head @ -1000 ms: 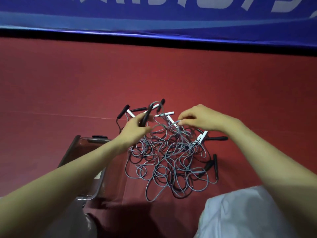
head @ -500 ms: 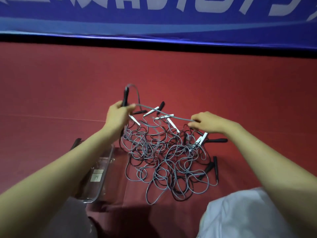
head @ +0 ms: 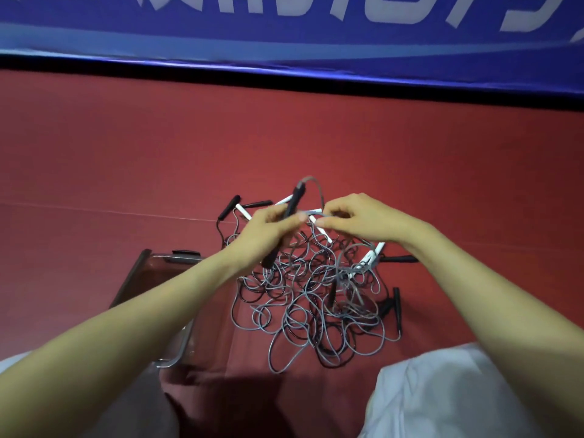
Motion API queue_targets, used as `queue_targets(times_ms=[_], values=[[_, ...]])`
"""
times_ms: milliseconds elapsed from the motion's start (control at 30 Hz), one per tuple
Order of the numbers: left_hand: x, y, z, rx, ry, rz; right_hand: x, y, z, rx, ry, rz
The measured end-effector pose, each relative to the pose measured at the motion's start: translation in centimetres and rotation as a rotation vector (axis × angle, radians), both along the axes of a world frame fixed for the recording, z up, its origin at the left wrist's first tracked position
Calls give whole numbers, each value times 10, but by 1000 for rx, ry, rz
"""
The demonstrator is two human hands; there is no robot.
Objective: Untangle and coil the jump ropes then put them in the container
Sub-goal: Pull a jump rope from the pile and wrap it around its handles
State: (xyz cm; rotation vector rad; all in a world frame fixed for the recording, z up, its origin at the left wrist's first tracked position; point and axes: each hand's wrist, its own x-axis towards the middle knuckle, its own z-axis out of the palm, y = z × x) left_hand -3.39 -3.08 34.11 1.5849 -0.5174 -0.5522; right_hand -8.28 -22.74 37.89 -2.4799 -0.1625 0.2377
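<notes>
At the far left, on the red floor (head: 126, 153), a clear container (head: 129, 279) with a dark rim is sitting partly under the left forearm, just beside the heap of jump ropes (head: 309, 305). Moving right, the left hand (head: 268, 232) is gripping a black handle (head: 292, 205), fingers curled round its middle. The handle's long axis is tilting from its lower end near the wrist up and away to its top end, which is pointing toward the blue banner (head: 284, 36) at the back. A grey cord (head: 317, 191) is leaving that top end, arching over and coming down to the right hand (head: 363, 219), which is pinching it between thumb and fingertips; the two hands are nearly touching above the pile. Beneath them the ropes are lying in one loose tangle of thin grey and darker loops, crossing each other in every direction, spreading from the container's side toward the right. Slim white handles and black grips are sticking out round the far edge of the tangle, fanning outward, and two more black grips are lying at its right edge, one roughly upright in the view. A white cloth (head: 442, 396) is filling the lower right corner under the right forearm.
</notes>
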Motion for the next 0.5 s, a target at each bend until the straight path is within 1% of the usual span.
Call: queue_targets(times_ms=[67,133,167,200,233,267,333,400,433,500], values=[[6,0,6,-130,52,127,2,-6,-16,67,182,23],[13,3,12,-220,80,248,4,-14,-38,26,320,37],[19,6,13,-227,75,314,4,-19,-47,-11,372,28],[24,10,12,-191,44,373,4,-23,-52,-39,405,6],[28,13,11,-111,-2,416,4,-28,-55,-39,407,-31],[32,17,9,11,-46,433,4,-31,-53,-12,382,-71],[34,24,5,291,-72,399,3,-31,-44,38,284,-127],[29,25,-3,522,-130,285,2,-24,-33,15,160,-123],[23,23,-5,555,-180,240,2,-19,-29,13,110,-98],[12,15,-5,474,-255,194,0,-9,-22,42,71,-48]])
